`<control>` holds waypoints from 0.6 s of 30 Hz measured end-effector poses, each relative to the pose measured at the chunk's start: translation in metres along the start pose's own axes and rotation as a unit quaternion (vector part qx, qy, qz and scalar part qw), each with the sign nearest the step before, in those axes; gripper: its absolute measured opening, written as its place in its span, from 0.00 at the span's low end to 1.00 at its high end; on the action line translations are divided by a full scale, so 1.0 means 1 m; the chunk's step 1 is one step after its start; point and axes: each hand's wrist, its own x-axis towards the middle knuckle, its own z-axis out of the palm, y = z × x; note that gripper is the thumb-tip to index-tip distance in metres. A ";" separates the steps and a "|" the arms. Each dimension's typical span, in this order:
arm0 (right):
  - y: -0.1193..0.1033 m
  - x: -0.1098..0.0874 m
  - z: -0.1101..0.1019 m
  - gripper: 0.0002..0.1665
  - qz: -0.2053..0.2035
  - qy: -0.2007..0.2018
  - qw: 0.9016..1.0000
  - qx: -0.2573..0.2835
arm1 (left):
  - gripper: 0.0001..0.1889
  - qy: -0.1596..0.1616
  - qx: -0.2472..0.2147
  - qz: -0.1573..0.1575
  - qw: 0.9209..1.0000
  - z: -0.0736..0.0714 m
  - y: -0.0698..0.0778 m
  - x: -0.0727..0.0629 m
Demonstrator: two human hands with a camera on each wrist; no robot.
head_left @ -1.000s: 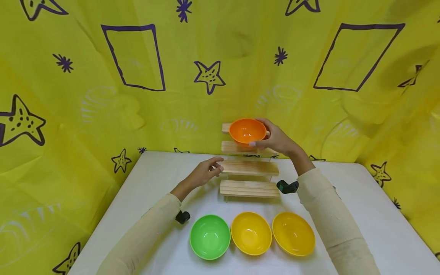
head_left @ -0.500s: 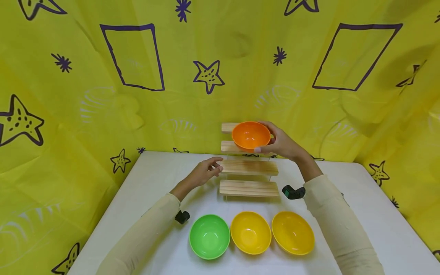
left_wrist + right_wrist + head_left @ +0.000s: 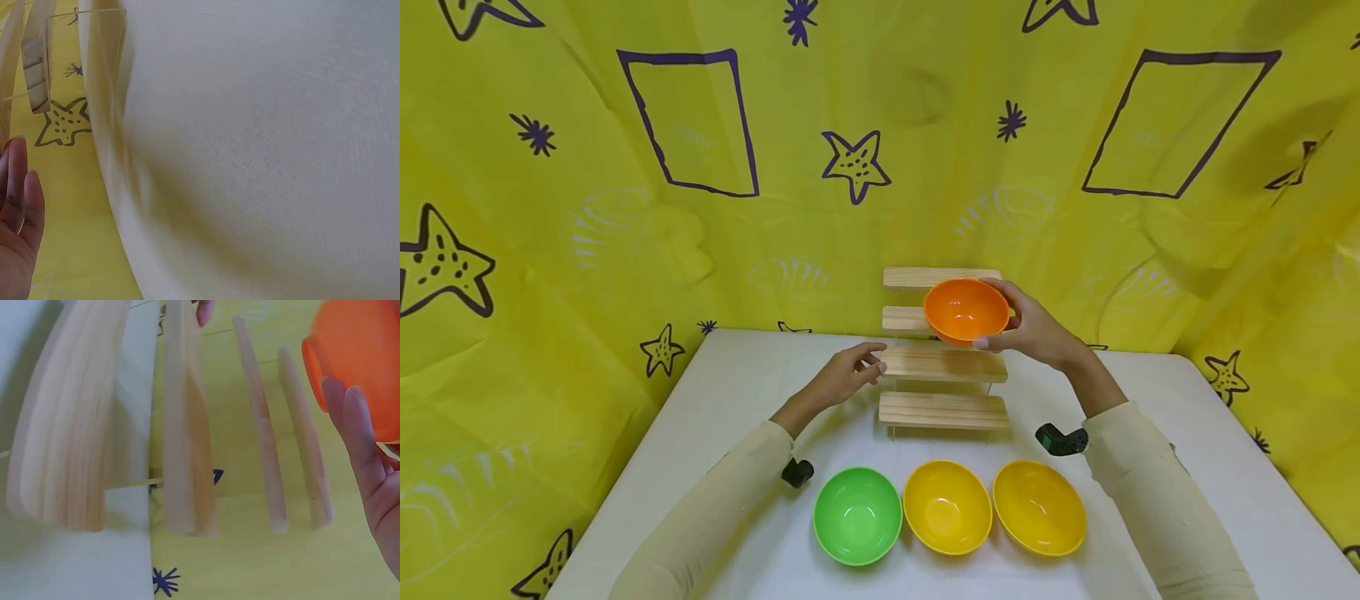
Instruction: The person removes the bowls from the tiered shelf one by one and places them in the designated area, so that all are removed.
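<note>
My right hand (image 3: 1036, 331) grips an orange bowl (image 3: 966, 310) by its right side, thumb in front and fingers behind. The bowl is tilted slightly toward me, in front of the upper boards of a wooden tiered stand (image 3: 943, 410). In the right wrist view the orange bowl (image 3: 359, 369) is apart from the boards. My left hand (image 3: 850, 375) holds the left end of the second board from the bottom between thumb and fingers. Only part of the left hand (image 3: 19, 231) shows in the left wrist view, at the lower left.
In front of the stand, a green bowl (image 3: 857, 517), a yellow bowl (image 3: 947, 507) and a darker yellow bowl (image 3: 1040, 508) line up on the white table (image 3: 760, 517). A yellow patterned cloth (image 3: 805, 233) hangs behind and at the sides.
My right hand has drawn the orange bowl down and to the right, away from the top board, which now shows almost along its whole length. My left hand has stayed in place.
</note>
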 end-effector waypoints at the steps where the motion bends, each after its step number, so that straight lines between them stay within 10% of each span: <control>1: 0.001 -0.002 0.000 0.51 0.001 0.001 1.000 0.000 | 0.25 0.001 0.000 0.002 1.000 0.000 0.000 0.000; 18: 0.012 -0.035 0.005 0.55 0.030 0.051 0.998 -0.012 | 0.24 0.014 0.007 0.007 1.000 0.001 0.000 -0.001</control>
